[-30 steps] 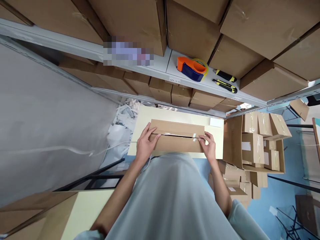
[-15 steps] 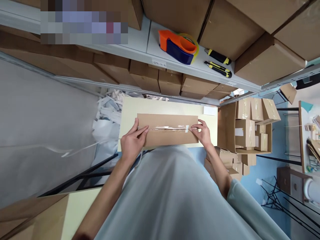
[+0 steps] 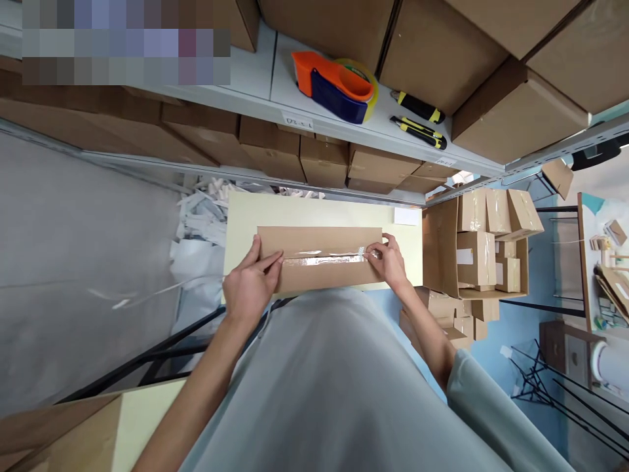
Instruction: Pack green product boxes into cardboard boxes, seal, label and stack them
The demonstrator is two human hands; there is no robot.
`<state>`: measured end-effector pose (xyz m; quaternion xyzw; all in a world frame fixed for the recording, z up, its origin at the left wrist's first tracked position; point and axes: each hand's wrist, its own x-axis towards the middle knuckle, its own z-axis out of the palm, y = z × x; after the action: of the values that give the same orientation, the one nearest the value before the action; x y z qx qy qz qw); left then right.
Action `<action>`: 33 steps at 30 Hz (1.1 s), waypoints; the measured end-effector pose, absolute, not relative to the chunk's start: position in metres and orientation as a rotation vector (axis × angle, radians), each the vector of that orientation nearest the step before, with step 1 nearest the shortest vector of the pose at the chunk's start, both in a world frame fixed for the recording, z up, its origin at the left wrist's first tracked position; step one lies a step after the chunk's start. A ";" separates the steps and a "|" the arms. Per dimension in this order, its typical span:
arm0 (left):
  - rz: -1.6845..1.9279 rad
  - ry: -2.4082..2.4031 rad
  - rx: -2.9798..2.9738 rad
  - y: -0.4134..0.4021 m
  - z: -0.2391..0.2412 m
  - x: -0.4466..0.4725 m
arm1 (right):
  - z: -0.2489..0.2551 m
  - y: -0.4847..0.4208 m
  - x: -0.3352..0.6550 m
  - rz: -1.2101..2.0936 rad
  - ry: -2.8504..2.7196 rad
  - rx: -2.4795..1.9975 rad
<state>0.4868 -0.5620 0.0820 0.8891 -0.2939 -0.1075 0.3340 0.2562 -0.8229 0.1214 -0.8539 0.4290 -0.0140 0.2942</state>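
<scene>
A long, flat brown cardboard box (image 3: 322,239) lies crosswise over the pale tabletop, close to my body. Clear packing tape (image 3: 324,260) runs along the seam on its upper face, shiny with reflections. My left hand (image 3: 251,282) grips the box's left end, one finger up at the far corner and other fingertips resting on the tape's left end. At the opposite end, my right hand (image 3: 388,261) has thumb and fingertips pinched together at the tape's right end, beside a small whitish patch. Its other fingers bend round the box's right edge.
Above the table, a shelf (image 3: 255,72) holds an orange-and-blue tape dispenser (image 3: 337,88), two yellow-and-black utility knives (image 3: 420,133) and large cartons. A pale worktable (image 3: 309,208) carries a white label (image 3: 407,216). To the right stands an open carton (image 3: 441,246) of small boxes; crumpled paper (image 3: 199,219) lies left.
The camera view has shifted slightly. The tape's shine now covers a wider strip on the near side of the seam. Both hands remain at the box's ends, with the right fingertips pinched closer together.
</scene>
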 end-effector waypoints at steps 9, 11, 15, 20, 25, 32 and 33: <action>-0.179 -0.926 2.345 -0.573 0.072 0.501 | 0.122 -0.808 0.260 -0.230 0.963 -2.642; -0.089 -0.979 2.356 -0.583 0.066 0.511 | 0.122 -0.814 0.268 -0.258 0.825 -2.760; 0.007 -1.023 2.337 -0.611 0.067 0.526 | 0.150 -0.848 0.310 -0.377 0.523 -2.941; 0.175 -1.010 2.131 -0.674 0.119 0.528 | 0.224 -0.907 0.411 -0.718 0.357 -3.063; 0.309 -0.998 1.915 -0.724 0.192 0.521 | 0.256 -0.948 0.509 -0.543 0.532 -3.212; 0.163 -0.950 1.820 -0.713 0.210 0.494 | 0.235 -0.951 0.544 -0.223 0.752 -3.185; 0.133 -0.939 1.815 -0.710 0.209 0.490 | 0.235 -0.952 0.546 -0.206 0.790 -3.162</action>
<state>0.4897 -0.7098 0.2090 0.7570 -0.3915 0.0554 0.5201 0.5462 -0.9523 0.2355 -0.9664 0.2415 -0.0630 -0.0618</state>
